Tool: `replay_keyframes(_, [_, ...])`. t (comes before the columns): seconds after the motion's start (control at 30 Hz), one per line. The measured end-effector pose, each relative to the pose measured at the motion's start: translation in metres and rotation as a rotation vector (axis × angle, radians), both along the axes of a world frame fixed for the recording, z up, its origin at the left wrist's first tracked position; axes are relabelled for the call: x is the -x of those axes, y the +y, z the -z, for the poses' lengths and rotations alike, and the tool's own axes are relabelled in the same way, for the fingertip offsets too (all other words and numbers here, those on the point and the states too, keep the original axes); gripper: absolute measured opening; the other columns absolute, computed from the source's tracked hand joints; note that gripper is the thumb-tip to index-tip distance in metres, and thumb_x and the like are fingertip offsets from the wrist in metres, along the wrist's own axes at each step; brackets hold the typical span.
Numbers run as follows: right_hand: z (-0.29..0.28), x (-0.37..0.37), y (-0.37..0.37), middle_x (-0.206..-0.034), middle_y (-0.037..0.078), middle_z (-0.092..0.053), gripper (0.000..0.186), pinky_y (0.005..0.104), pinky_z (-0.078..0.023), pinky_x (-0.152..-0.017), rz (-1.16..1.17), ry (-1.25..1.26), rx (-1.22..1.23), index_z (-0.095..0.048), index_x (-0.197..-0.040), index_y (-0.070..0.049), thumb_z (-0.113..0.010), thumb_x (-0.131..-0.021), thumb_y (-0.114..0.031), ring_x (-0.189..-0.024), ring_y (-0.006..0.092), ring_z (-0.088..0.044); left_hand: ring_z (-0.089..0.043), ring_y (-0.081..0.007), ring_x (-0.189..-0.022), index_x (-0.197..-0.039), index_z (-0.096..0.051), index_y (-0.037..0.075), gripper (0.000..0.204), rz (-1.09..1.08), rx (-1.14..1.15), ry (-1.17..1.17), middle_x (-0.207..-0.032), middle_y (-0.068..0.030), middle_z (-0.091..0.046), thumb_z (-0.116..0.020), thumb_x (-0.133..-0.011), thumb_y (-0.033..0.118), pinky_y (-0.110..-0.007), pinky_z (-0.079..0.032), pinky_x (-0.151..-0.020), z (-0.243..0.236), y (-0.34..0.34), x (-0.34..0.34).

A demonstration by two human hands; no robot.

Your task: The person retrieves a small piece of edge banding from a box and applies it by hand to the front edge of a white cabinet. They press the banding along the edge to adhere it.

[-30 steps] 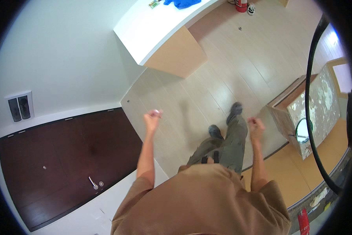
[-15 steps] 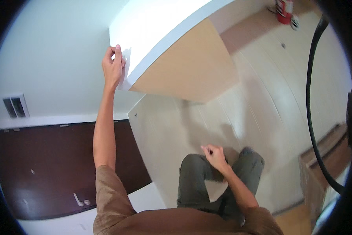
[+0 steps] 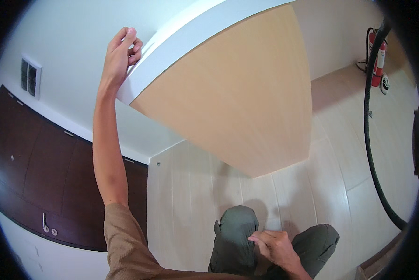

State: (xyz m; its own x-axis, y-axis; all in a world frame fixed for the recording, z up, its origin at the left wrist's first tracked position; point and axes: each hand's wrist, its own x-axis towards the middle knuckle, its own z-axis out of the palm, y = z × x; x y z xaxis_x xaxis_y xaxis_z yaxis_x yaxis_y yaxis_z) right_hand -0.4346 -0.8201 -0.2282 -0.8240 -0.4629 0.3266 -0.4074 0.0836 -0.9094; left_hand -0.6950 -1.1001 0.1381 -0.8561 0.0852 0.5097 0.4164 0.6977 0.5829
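My left hand [image 3: 122, 57] is raised at the far left, beside the end of a white countertop [image 3: 181, 41] that has a pale wood panel [image 3: 237, 93] below it. Its fingers are curled in toward the thumb, and anything inside them is hidden. The knuckles are close to the white edge; whether they touch it I cannot tell. Low in the view, my right hand [image 3: 275, 247] hovers between my knees, fingers folded and thumb along them. What it holds, if anything, does not show.
A dark brown door [image 3: 46, 172] with a lever handle is at the left, under a wall switch plate [image 3: 31, 77]. A red fire extinguisher [image 3: 377, 60] stands far right on the tiled floor [image 3: 181, 196]. A black cable [image 3: 369, 135] curves down the right side.
The view has shifted, so the counter and panel appear larger and the extinguisher shows more fully. My left hand has slid to the counter's near end; my right hand stays by my knees.
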Motion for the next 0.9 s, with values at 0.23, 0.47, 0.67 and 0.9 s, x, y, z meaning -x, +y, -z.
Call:
replay_keyframes(0.23, [-0.011, -0.011, -0.007, -0.093, 0.02, -0.067, 0.02, 0.0432, -0.053, -0.073, -0.028, -0.091, -0.027, -0.068, -0.105, -0.002, -0.066, -0.085, -0.004, -0.08, 0.0369, -0.066, -0.029, -0.0021, -0.054, -0.087, -0.05, 0.013, 0.032, -0.052, 0.163, 0.109, -0.068, 0.0068, -0.04, -0.05, -0.106, 0.038, -0.02, -0.022, -0.05, -0.004, -0.006, 0.0])
replay_keyframes(0.47, [-0.029, -0.018, 0.002, -0.097, 0.021, -0.067, 0.028, 0.0436, -0.053, -0.076, -0.069, -0.092, -0.064, -0.066, -0.111, 0.002, -0.059, -0.085, -0.003, -0.088, 0.0404, -0.065, -0.032, -0.0018, -0.061, -0.086, -0.049, 0.014, 0.032, -0.143, 0.302, 0.149, -0.07, 0.0075, -0.04, -0.048, -0.106, 0.039, -0.02, -0.026, -0.057, 0.009, -0.004, 0.001])
replay_keyframes(0.67, [-0.023, -0.026, -0.001, -0.098, 0.022, -0.066, 0.029, 0.045, -0.054, -0.077, -0.118, 0.004, -0.075, -0.067, -0.109, 0.003, -0.063, -0.082, -0.01, -0.09, 0.0406, -0.065, -0.036, -0.005, -0.067, -0.084, -0.048, 0.014, 0.036, -0.17, 0.377, 0.258, -0.072, 0.0064, -0.04, -0.048, -0.105, 0.043, -0.022, -0.035, -0.069, 0.009, 0.002, -0.005])
replay_keyframes(0.9, [-0.032, -0.032, 0.0, -0.106, 0.024, -0.066, 0.034, 0.0464, -0.052, -0.086, -0.176, -0.122, -0.173, -0.066, -0.112, 0.003, -0.063, -0.083, -0.013, -0.1, 0.041, -0.063, -0.039, -0.0065, -0.07, -0.084, -0.05, 0.012, 0.04, -0.166, 0.45, 0.33, -0.072, 0.0052, -0.041, -0.049, -0.104, 0.047, -0.024, -0.038, -0.075, 0.005, -0.007, -0.004])
